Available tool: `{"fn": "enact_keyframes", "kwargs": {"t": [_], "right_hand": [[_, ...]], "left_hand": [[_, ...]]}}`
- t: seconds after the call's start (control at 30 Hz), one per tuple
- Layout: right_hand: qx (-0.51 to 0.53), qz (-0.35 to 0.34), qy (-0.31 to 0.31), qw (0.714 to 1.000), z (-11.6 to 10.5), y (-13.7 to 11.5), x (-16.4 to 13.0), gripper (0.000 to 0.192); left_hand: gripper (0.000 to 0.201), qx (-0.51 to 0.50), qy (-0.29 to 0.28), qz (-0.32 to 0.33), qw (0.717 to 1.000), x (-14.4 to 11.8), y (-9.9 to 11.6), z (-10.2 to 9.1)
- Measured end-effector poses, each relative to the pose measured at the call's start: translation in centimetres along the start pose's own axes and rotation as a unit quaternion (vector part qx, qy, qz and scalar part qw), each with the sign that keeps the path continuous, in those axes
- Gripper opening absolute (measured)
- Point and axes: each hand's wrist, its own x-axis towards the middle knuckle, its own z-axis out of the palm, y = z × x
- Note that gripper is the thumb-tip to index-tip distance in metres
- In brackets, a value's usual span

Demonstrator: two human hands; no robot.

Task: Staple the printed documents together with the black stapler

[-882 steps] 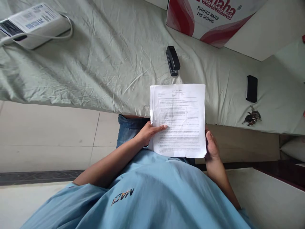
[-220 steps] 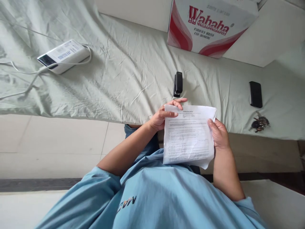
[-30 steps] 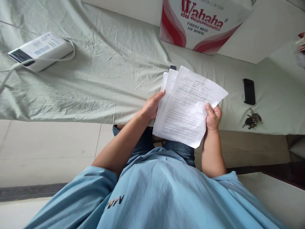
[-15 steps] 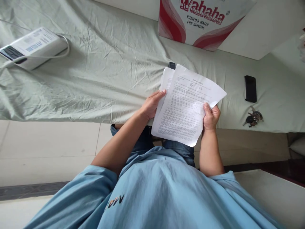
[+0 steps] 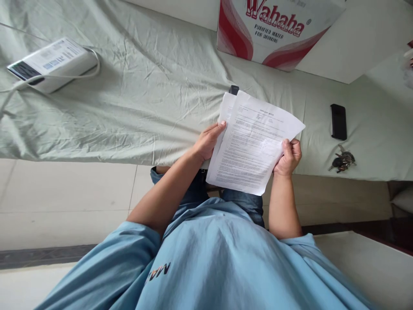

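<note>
A printed sheet of paper (image 5: 247, 146) is held up in front of my lap, tilted, its text facing me. Behind its left side another stack of sheets (image 5: 226, 105) shows, mostly covered. My left hand (image 5: 208, 140) grips the rear sheets at their left edge, thumb on top. At the right edge of the front sheet is my right hand (image 5: 288, 157), closed with the thumb near the margin and the fingers curled, partly hidden by the paper. A small black object (image 5: 234, 89) pokes out past the top of the sheets; I cannot tell its kind.
A pale green cloth (image 5: 145, 99) covers the table. To the left lies a white box (image 5: 61, 64) with a white cable around it. A Wahaha water carton (image 5: 271, 38) stands at the back. On the right are a black phone (image 5: 338, 122) and a bunch of keys (image 5: 342, 160).
My right hand has shifted slightly right along the front sheet, its thumb now nearer the edge. My left hand keeps its grip. The view has moved a little.
</note>
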Motion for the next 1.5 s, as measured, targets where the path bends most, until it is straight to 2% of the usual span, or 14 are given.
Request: {"fn": "enact_keyframes", "kwargs": {"t": [0.17, 0.3, 0.6, 0.8, 0.93, 1.03, 1.13, 1.2, 1.3, 1.43, 1.5], "right_hand": [[-0.029, 0.006, -0.021, 0.999, -0.4, -0.2, 0.0, 0.042], [-0.065, 0.005, -0.035, 0.997, -0.6, -0.4, -0.1, 0.045], [-0.060, -0.007, -0.033, 0.998, -0.2, -0.4, -0.4, 0.047], [-0.042, -0.007, -0.068, 0.997, 0.2, -0.5, -0.5, 0.049], [-0.077, 0.005, -0.018, 0.997, -2.0, -2.3, -1.6, 0.047], [-0.054, 0.075, 0.022, 0.996, -5.2, -3.9, -4.2, 0.048], [-0.075, 0.168, -0.004, 0.983, -8.3, -5.1, -8.4, 0.062], [-0.099, 0.225, -0.063, 0.967, -9.4, -5.6, -11.4, 0.064], [-0.076, 0.270, -0.155, 0.947, -8.7, -6.4, -14.5, 0.070], [0.020, 0.277, -0.199, 0.940, -5.1, -7.5, -15.0, 0.103], [0.040, 0.263, -0.181, 0.947, -3.4, -7.9, -14.1, 0.106]], "left_hand": [[0.064, 0.019, -0.057, -0.004, 0.998, -0.5, 0.6, 0.6], [0.063, 0.042, -0.080, -0.002, 0.996, -0.8, 1.0, 0.7], [0.059, 0.064, -0.104, 0.002, 0.993, -1.1, 1.2, 0.9], [0.054, 0.048, -0.079, 0.008, 0.996, -0.6, 0.6, 0.5], [0.055, 0.000, -0.046, 0.012, 0.999, -0.1, 0.2, 0.3], [0.053, -0.033, -0.016, 0.018, 0.999, 0.3, 0.1, 0.1], [0.050, -0.051, 0.002, 0.026, 0.998, 0.5, 0.2, -0.3], [0.051, -0.058, 0.001, 0.033, 0.998, 0.4, 0.3, -0.5], [0.059, -0.057, -0.018, 0.039, 0.997, -0.2, 0.0, 0.2], [0.069, -0.063, -0.017, 0.046, 0.997, -1.4, -1.4, 2.7], [0.070, -0.067, -0.005, 0.051, 0.996, -2.0, -1.9, 3.7]]}}
